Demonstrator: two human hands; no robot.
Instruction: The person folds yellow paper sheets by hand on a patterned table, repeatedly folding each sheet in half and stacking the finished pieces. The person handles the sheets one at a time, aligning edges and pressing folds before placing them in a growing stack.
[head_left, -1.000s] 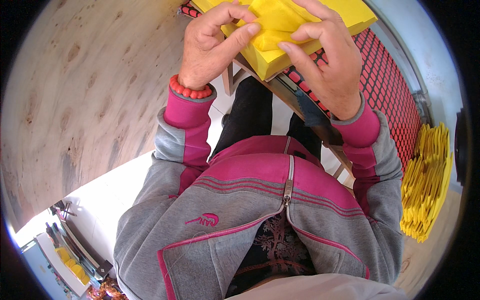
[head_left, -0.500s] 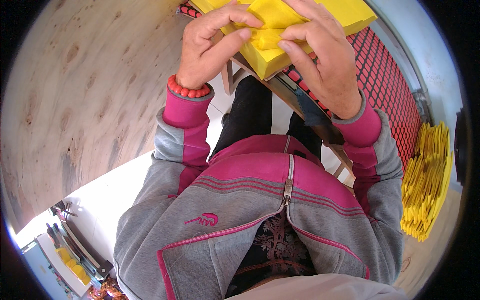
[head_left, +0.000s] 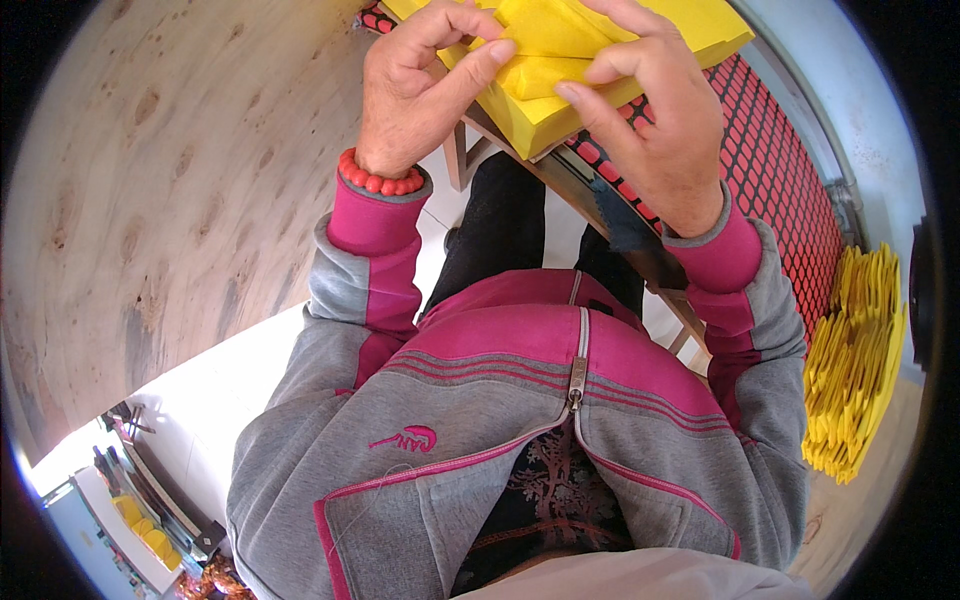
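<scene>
A yellow cloth-like piece (head_left: 560,32) with a folded flap lies at the top of the view, over a larger yellow stack or bundle (head_left: 522,125). My left hand (head_left: 415,85), with a red bead bracelet (head_left: 380,183) at its wrist, pinches the left edge of the piece between thumb and finger. At the right side of the flap, my right hand (head_left: 660,120) has its thumb and forefinger apart. Its other fingers reach over the yellow material and are partly cut off by the upper edge of the picture.
A wooden bench (head_left: 640,255) with a red and black patterned cover (head_left: 770,150) supports the yellow material. Upright at the right stands a thick row of folded yellow pieces (head_left: 855,370). A wooden board (head_left: 180,190) fills the left side.
My right thumb and forefinger have parted from the small fold they were pinching. The flap now lies flatter. My left hand has shifted slightly and keeps its pinch.
</scene>
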